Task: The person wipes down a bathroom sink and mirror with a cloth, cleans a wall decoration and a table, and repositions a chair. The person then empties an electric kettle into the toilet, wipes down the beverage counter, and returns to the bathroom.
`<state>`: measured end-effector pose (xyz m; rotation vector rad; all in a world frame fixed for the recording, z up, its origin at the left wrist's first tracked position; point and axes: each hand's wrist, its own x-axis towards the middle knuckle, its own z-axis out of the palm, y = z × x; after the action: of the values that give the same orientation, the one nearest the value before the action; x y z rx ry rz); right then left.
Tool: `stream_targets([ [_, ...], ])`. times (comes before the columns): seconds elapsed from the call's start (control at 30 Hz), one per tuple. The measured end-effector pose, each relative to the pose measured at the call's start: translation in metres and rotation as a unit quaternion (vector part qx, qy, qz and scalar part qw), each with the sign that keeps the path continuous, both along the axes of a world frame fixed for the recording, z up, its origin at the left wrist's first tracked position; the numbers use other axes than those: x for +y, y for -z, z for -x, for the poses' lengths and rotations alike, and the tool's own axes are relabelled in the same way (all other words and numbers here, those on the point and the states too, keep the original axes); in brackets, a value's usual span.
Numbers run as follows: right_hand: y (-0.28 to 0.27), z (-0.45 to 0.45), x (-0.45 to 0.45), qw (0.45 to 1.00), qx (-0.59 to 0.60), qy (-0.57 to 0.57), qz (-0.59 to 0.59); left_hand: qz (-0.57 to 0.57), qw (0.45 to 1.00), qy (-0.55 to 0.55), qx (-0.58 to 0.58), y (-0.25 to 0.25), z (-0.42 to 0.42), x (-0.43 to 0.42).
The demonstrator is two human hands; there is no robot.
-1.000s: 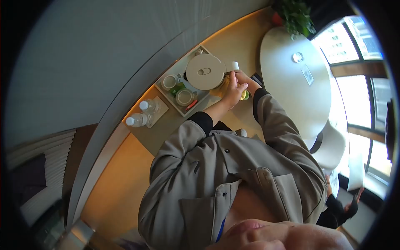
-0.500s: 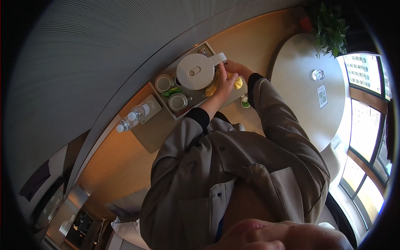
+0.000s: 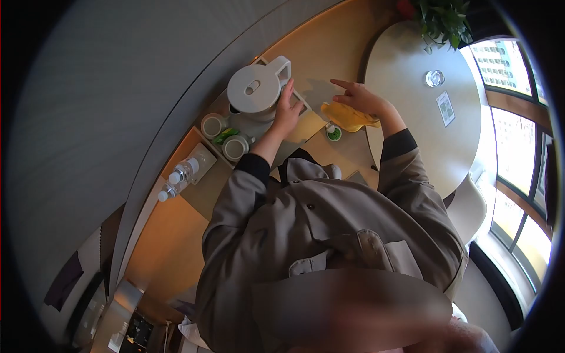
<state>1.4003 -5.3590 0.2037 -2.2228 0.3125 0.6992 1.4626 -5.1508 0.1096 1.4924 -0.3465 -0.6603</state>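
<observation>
A white electric kettle [image 3: 252, 88] with a lid and a loop handle stands on a tray [image 3: 226, 163]. My left hand [image 3: 286, 113] is at its right side, below the handle, with fingers stretched along the body and the thumb apart. Farther right, my right hand [image 3: 364, 99] has its index finger extended to the left. A crumpled yellow cloth [image 3: 348, 117] hangs beneath that hand, gripped by its lower fingers, which are partly hidden. Close to the cloth is a small white container with a green top [image 3: 333, 132].
Two mugs [image 3: 235, 148] and a green packet [image 3: 226, 136] share the tray. Water bottles [image 3: 182, 170] stand left of it on the wooden counter [image 3: 159, 235]. A round table [image 3: 406, 135] at the right holds a glass ashtray [image 3: 435, 78], a card [image 3: 445, 109] and a plant [image 3: 444, 23].
My right hand has moved right, away from the kettle, taking the yellow cloth along. My left hand stays by the kettle's handle side. The view has shifted slightly.
</observation>
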Motion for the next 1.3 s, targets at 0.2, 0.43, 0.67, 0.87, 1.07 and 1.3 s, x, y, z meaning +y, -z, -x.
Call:
stream_targets([
  [0.2,-0.003,0.049,-0.009,0.994,-0.016,0.103,-0.024,-0.145,0.863,-0.085,-0.477,-0.107,-0.031,0.033],
  [0.43,0.021,0.101,-0.029,0.928,-0.167,0.332,-0.010,-0.452,0.738,0.145,-0.480,-0.061,-0.061,0.047],
  [0.67,0.127,0.099,-0.117,0.795,-0.265,0.401,0.370,-0.470,0.694,0.119,-0.533,-0.054,-0.011,0.061],
  [0.87,0.170,0.035,-0.086,0.871,-0.275,0.225,0.341,-0.464,0.706,0.130,-0.519,-0.058,-0.017,0.058],
  [1.07,0.141,0.128,-0.012,0.935,-0.265,0.088,0.216,-0.457,0.709,0.119,-0.524,-0.057,-0.017,0.058],
  [1.3,0.108,0.120,-0.047,0.894,-0.329,0.236,0.193,-0.452,0.714,0.111,-0.523,-0.058,-0.017,0.059],
])
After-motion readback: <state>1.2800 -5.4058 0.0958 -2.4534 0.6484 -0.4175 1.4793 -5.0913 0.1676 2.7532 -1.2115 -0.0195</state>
